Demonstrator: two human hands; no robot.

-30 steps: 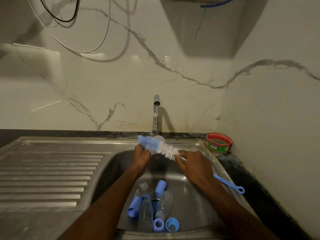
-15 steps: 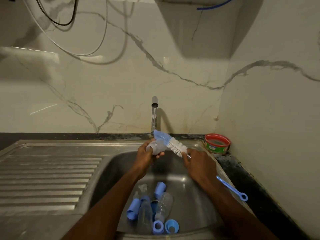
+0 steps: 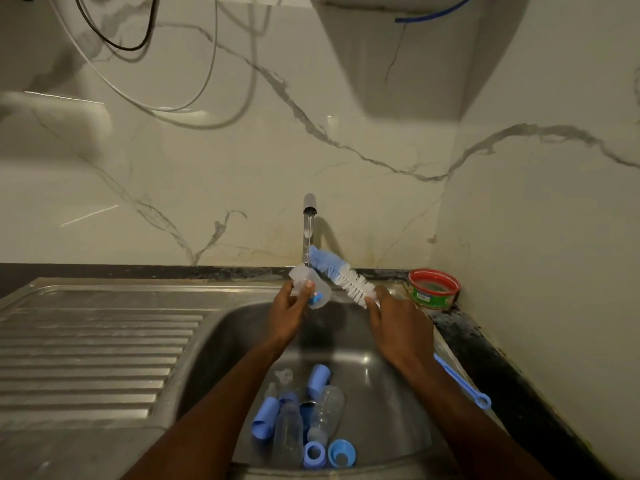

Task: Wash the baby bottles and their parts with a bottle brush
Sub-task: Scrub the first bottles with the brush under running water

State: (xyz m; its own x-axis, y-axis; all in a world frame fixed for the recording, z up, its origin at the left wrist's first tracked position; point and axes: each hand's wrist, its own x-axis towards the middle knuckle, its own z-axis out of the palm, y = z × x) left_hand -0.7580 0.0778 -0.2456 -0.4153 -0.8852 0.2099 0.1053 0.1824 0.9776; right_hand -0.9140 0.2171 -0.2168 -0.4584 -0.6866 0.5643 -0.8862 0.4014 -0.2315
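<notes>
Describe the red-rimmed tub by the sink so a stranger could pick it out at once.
Start at the steel sink and follow its back rim right, past the tap, to where the two marble walls meet. The red-rimmed tub sits there on the dark counter, outside the basin. It is the only red and green thing; everything in the basin is blue or clear.

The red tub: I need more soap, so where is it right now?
In the head view the red tub sits on the dark counter at the sink's far right corner, beside the right wall, just beyond the right hand.
</notes>
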